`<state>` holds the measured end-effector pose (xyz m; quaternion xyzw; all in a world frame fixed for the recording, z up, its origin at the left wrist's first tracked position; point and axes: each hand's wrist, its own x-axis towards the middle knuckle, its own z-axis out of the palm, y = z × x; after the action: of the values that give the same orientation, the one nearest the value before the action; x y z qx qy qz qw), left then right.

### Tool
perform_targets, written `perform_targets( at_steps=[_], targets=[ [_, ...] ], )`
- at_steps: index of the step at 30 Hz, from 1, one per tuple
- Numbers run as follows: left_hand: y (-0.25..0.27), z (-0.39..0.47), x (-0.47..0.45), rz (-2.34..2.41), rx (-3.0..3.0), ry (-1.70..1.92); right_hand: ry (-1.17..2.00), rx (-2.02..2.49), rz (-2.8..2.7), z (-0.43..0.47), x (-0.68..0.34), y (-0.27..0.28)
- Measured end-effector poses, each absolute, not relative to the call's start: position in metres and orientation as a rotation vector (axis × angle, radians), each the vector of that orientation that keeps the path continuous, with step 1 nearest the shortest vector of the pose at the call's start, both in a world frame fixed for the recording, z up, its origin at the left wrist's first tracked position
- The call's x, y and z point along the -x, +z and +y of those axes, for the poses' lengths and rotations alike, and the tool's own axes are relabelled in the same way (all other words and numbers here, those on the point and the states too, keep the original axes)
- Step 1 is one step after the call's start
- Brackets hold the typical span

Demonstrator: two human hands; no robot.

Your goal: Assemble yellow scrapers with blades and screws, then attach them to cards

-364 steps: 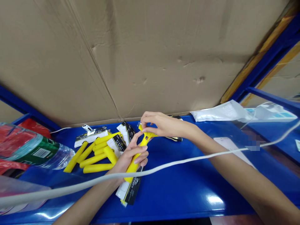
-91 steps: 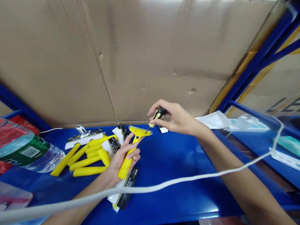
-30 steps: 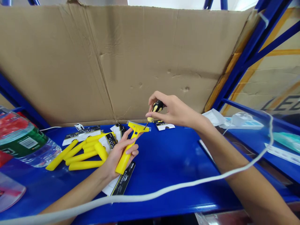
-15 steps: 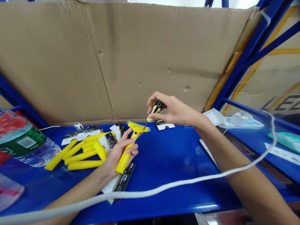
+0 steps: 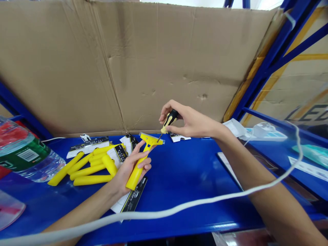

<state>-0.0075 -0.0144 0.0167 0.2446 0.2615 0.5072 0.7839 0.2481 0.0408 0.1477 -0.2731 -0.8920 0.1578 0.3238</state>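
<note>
My left hand (image 5: 134, 164) is wrapped round the handle of a yellow scraper (image 5: 133, 178), its wide head tilted up and away from me. A clear strip runs along the head's far edge. Between the thumb and fingers of my right hand (image 5: 181, 119) is a black and cream screwdriver (image 5: 170, 119), slanting down to the left. Its tip meets the right end of the scraper head; the exact contact spot is too small to make out. Below my left hand lies a black and white packaging card (image 5: 134, 200). Several yellow handles (image 5: 92, 180) are piled to the left.
A large water bottle (image 5: 28, 153) leans in at the left. A white cable (image 5: 179, 207) crosses in front of both forearms. Cardboard (image 5: 159, 68) stands behind the blue shelf (image 5: 184, 171). A phone-like flat object (image 5: 229, 167) and a power strip (image 5: 266, 135) are at the right.
The screwdriver handle has turned slightly in my right hand, and the fingers have shifted a little. My left hand and the scraper stay almost where they were.
</note>
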Motion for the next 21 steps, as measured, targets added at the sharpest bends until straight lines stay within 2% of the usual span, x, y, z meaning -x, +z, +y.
perform_targets(
  at_steps=[6,10,15,21],
  targets=[
    [0.016,-0.0137,0.0087,0.547,-0.534,1.091,0.329,0.779,-2.332,0.0406,-0.2499,0.1488],
    [0.0154,-0.0129,0.0093,0.552,-0.53,1.092,0.445,0.759,-2.337,0.0411,-0.2498,0.1485],
    [0.0174,-0.0137,0.0086,0.546,-0.527,1.095,0.325,0.787,-2.332,0.0386,-0.2484,0.1501],
    [0.0181,-0.014,0.0085,0.557,-0.528,1.105,0.441,0.756,-2.328,0.0375,-0.2472,0.1506]
  ],
)
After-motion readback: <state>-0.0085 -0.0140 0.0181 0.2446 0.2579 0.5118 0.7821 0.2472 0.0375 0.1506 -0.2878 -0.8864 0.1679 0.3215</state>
